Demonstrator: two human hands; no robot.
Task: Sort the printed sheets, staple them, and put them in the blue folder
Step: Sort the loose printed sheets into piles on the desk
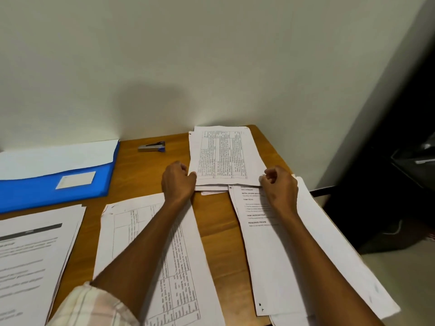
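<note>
A stack of printed sheets (223,154) with a table on top lies at the table's far right corner. My left hand (177,182) grips its near left corner and my right hand (279,184) grips its near right corner. Other piles lie nearer: a table sheet pile (146,231) under my left forearm, a text pile (282,267) under my right forearm, and a headed pile (30,255) at the left. The blue folder (47,184) lies open at the far left with white paper in it. A grey and blue stapler (151,147) sits by the wall.
The wooden table (138,175) butts against a pale wall at the back. Its right edge drops to the floor, where dark objects (404,184) stand. The right pile overhangs that edge a little.
</note>
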